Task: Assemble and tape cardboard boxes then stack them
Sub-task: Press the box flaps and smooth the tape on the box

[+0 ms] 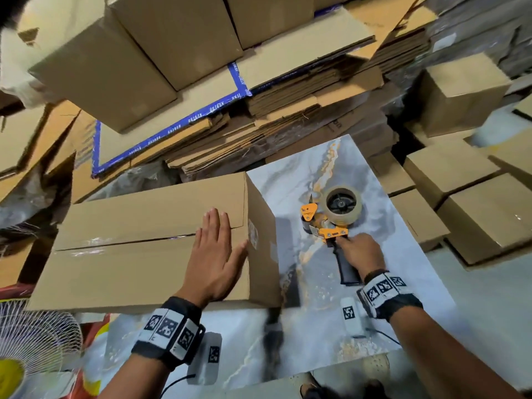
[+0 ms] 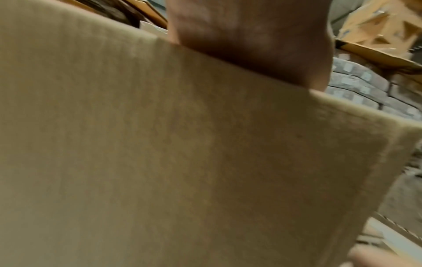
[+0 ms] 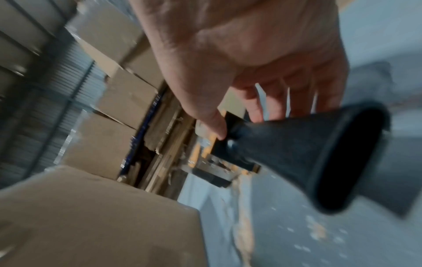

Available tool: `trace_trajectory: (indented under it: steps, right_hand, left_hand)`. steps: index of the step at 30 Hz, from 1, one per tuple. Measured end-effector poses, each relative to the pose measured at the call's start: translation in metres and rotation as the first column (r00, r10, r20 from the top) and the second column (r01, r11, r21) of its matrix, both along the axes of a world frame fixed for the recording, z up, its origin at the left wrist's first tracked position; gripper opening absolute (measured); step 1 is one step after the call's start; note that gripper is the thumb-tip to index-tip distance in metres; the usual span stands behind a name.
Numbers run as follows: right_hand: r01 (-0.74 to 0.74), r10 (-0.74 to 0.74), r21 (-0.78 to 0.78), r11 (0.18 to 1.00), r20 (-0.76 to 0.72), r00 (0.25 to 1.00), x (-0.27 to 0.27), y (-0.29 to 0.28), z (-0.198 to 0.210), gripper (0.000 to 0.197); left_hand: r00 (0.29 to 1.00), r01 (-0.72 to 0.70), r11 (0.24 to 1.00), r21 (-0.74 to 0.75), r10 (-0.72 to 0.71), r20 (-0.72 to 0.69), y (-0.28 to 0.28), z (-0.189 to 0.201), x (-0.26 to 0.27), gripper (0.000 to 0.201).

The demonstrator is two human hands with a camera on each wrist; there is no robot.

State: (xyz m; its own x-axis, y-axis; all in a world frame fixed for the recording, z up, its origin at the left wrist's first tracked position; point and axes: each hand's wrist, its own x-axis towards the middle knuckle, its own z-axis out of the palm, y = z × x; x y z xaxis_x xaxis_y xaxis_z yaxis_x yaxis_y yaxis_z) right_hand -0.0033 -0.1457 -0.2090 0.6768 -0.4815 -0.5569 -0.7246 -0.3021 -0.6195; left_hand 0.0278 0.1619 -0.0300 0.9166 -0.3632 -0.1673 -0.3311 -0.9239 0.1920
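A closed cardboard box (image 1: 129, 254) lies on the marble-patterned table (image 1: 331, 168), with clear tape shining along its top seam. My left hand (image 1: 216, 249) rests flat on the box's right end, fingers straight and thumb at the edge. In the left wrist view the box (image 2: 182, 162) fills the frame below the left hand (image 2: 251, 45). To the right lies an orange tape dispenser (image 1: 331, 223) with a clear roll. My right hand (image 1: 357, 251) holds the top of its black handle (image 3: 297, 157), thumb on one side and fingers (image 3: 258, 112) on the other.
Assembled boxes (image 1: 172, 38) are stacked behind the table on piles of flat cardboard (image 1: 288, 105). More closed boxes (image 1: 475, 214) stand on the floor at the right. A white fan (image 1: 34, 341) sits at the lower left.
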Motion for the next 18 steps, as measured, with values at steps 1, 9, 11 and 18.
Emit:
trace_trajectory:
  steps: [1,9,11,18]
  right_hand:
    - [0.058,-0.054,-0.07,0.996,0.051,0.997,-0.004,0.007,0.022,0.054]
    - [-0.184,-0.266,0.653,0.734,0.527,0.807,0.001,0.144,0.136,0.079]
    - [-0.28,-0.232,0.682,0.676,0.557,0.797,0.009,0.18,0.136,0.091]
    - [-0.326,-0.227,0.707,0.628,0.566,0.792,0.024,0.203,0.118,0.103]
  left_hand:
    - [0.999,0.036,0.999,-0.003,-0.036,-0.004,0.004,0.002,0.001,0.086]
    - [0.976,0.218,0.975,-0.05,-0.218,0.015,0.022,0.008,0.011,0.071]
    - [0.974,0.228,0.972,-0.058,-0.227,0.019,0.023,0.007,0.011,0.07]
    - [0.962,0.271,0.961,-0.054,-0.27,0.035,0.027,0.0,0.016,0.069]
